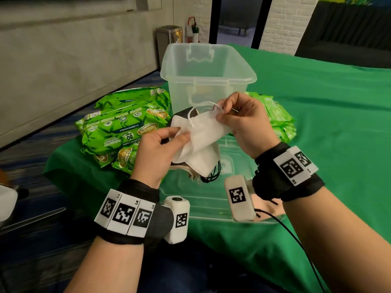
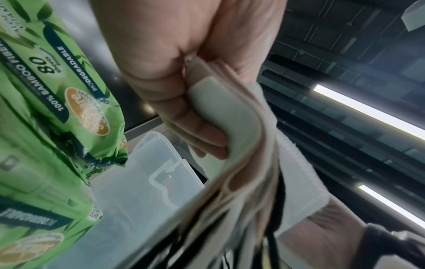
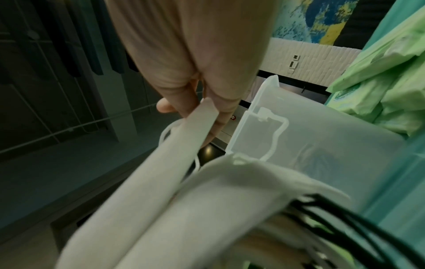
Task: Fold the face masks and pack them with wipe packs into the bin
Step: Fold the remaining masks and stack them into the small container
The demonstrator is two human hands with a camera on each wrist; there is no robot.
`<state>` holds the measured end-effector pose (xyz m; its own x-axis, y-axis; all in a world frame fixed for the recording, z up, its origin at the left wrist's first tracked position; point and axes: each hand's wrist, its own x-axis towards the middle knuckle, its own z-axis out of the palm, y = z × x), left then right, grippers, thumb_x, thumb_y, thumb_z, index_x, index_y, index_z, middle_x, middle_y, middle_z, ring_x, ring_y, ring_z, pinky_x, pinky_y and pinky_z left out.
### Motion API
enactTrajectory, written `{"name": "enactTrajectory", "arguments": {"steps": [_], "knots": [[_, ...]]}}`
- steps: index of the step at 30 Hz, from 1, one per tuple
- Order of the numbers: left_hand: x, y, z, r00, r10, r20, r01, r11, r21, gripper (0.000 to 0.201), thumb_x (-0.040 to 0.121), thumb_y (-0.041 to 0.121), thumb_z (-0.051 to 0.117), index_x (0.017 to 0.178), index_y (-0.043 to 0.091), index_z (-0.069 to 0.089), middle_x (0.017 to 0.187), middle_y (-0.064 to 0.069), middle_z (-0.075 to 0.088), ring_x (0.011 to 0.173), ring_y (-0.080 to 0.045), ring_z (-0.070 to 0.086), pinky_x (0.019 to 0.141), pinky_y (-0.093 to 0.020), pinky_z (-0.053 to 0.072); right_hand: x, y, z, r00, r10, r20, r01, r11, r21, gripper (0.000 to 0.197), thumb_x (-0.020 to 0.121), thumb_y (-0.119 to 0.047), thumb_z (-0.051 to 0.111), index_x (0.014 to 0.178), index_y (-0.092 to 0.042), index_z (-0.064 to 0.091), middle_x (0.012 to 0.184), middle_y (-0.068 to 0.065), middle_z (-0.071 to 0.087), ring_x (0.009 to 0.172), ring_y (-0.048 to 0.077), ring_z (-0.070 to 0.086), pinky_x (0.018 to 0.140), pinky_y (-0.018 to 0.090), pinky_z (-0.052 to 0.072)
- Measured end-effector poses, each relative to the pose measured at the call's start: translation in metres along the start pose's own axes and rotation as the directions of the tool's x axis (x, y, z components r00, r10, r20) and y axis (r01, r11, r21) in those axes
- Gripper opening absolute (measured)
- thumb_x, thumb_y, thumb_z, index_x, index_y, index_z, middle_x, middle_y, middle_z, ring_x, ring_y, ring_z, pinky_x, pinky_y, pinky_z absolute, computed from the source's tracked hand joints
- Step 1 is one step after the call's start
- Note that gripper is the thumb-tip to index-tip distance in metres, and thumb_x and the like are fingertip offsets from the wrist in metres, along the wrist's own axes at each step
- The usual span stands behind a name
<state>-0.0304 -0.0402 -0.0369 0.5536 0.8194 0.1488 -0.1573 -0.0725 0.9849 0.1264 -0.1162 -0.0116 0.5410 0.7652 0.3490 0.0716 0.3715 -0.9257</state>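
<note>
Head view: white face mask is held above the lid, before the bin; pinched by left hand and right hand. Judged light, limp; edges best gripped.

The bin stands at the table's far left corner, with wipe packs stacked to its left and more wipe packs on its right; its lid lies before it, and above that lid both hands hold a face mask over a pile of masks.
</note>
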Motion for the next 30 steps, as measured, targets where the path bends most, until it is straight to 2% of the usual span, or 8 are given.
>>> {"name": "enactTrajectory", "arguments": {"steps": [4,9,13,16,19,23,27,30], "knots": [[0.003,-0.002,-0.004,1.0,0.02,-0.02,-0.019,0.998,0.062,0.016,0.079,0.007,0.069,0.08,0.023,0.07,0.077,0.006,0.071,0.078,-0.017,0.063,0.085,-0.04,0.052,0.001,-0.002,-0.007,0.998,0.02,-0.061,-0.017,0.999,0.046,0.025,0.062,0.015,0.05,0.063,-0.011,0.05,0.059,-0.004,0.058,0.058,0.014,0.057,0.058,0.023,0.045],[0.006,-0.002,-0.008,0.999,-0.001,-0.045,0.005,0.998,0.07,0.02,0.085,0.004,0.063,0.091,0.023,0.067,0.094,0.0,0.068,0.094,-0.02,0.062,0.097,-0.044,0.048,0.0,-0.01,-0.024,0.984,0.087,-0.157,-0.091,0.996,-0.02,0.031,0.061,0.019,0.037,0.067,-0.008,0.049,0.049,-0.003,0.053,0.041,0.013,0.051,0.048,0.026,0.038],[0.006,0.001,-0.006,0.999,0.012,-0.032,-0.009,0.994,0.109,0.028,0.088,0.0,0.057,0.092,0.026,0.066,0.089,0.012,0.066,0.085,-0.006,0.062,0.091,-0.031,0.049,0.003,-0.021,-0.025,0.965,0.134,-0.224,-0.183,0.959,-0.218,0.026,0.057,-0.012,0.039,0.072,-0.018,0.059,0.066,-0.005,0.058,0.059,0.014,0.052,0.056,0.026,0.033],[0.004,0.002,-0.004,0.997,0.075,0.008,-0.076,0.977,0.199,0.027,0.087,0.003,0.059,0.091,0.029,0.067,0.087,0.013,0.067,0.083,-0.008,0.062,0.086,-0.031,0.051,0.0,-0.027,-0.013,0.987,0.136,-0.082,-0.156,0.925,-0.346,0.032,0.071,-0.035,0.038,0.087,-0.031,0.065,0.093,-0.014,0.06,0.087,0.008,0.052,0.072,0.027,0.036],[0.004,0.001,-0.004,0.994,0.106,0.012,-0.106,0.962,0.251,0.024,0.085,0.011,0.064,0.093,0.033,0.069,0.088,0.004,0.07,0.084,-0.02,0.062,0.085,-0.045,0.053,-0.003,-0.026,0.004,0.965,0.205,0.165,-0.113,0.888,-0.446,0.032,0.079,-0.047,0.041,0.094,-0.033,0.066,0.106,-0.015,0.058,0.094,-0.011,0.051,0.079,0.008,0.038],[0.005,-0.001,-0.008,0.994,0.11,-0.009,-0.104,0.957,0.271,0.02,0.075,0.025,0.065,0.084,0.04,0.073,0.089,-0.009,0.073,0.079,-0.024,0.057,0.083,-0.054,0.051,-0.005,-0.012,0.007,0.979,0.146,0.143,-0.029,0.792,-0.609,0.007,0.074,-0.028,0.075,0.071,-0.027,0.069,0.092,-0.001,0.057,0.099,0.016,0.055,0.09,0.028,0.042],[0.006,0.0,-0.011,0.993,0.117,-0.021,-0.108,0.959,0.263,0.027,0.082,0.006,0.067,0.091,0.031,0.07,0.091,0.007,0.069,0.089,-0.014,0.062,0.091,-0.041,0.052,-0.004,-0.005,-0.005,0.99,0.137,0.03,-0.09,0.78,-0.619,0.029,0.062,-0.012,0.084,0.069,-0.029,0.061,0.08,0.0,0.059,0.065,0.02,0.055,0.071,0.037,0.049],[0.005,-0.001,-0.009,0.992,0.123,-0.018,-0.114,0.957,0.266,0.025,0.082,0.007,0.068,0.09,0.03,0.07,0.089,0.015,0.067,0.088,-0.009,0.062,0.088,-0.033,0.051,0.0,-0.002,-0.012,0.978,0.209,0.005,-0.155,0.742,-0.652,0.043,0.061,0.007,0.076,0.077,-0.027,0.055,0.081,0.0,0.057,0.061,0.018,0.051,0.069,0.041,0.051]]}}
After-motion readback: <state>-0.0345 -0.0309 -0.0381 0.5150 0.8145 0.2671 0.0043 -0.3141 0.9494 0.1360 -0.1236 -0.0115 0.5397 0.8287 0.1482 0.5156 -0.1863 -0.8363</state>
